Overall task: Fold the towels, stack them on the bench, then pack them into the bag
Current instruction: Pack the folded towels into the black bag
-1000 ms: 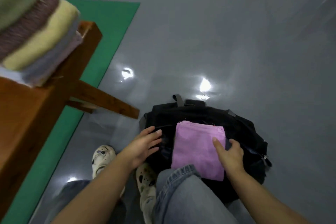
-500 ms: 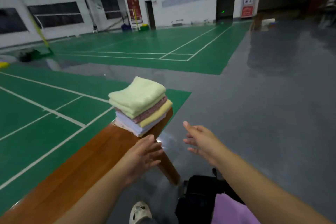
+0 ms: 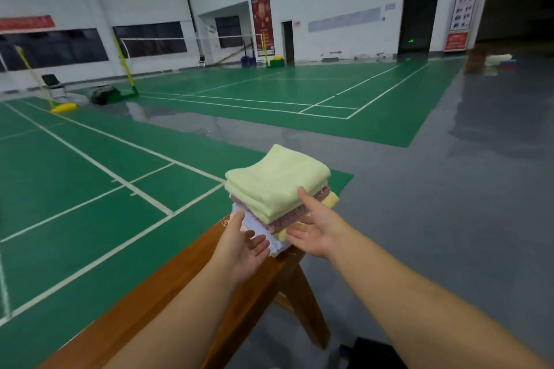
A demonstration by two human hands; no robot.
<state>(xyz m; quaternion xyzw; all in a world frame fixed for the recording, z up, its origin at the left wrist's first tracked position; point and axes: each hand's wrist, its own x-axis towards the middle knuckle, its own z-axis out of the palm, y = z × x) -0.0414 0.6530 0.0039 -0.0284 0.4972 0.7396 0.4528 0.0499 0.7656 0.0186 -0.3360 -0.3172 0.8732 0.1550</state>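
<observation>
Head view: towel stack [image 3: 277, 195] at far end of bench [image 3: 156, 293], grey floor open beyond right edge. Stack: pale green top, mauve, yellow, white below. Left hand [image 3: 242, 244] released, fingers straight beside stack's near-left corner. Right hand [image 3: 317, 229] spread, thumb on green towel [image 3: 275, 181], fingers underneath. Bag [image 3: 374, 353] below, on floor.

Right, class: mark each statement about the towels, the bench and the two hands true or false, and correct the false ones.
1. The light green towel tops the stack. True.
2. The stack sits on the floor. False: it sits at the end of the wooden bench.
3. The right hand touches the stack with open fingers. True.
4. The left hand holds a purple towel. False: it holds nothing.
5. The stack holds one towel. False: several colours show.
</observation>
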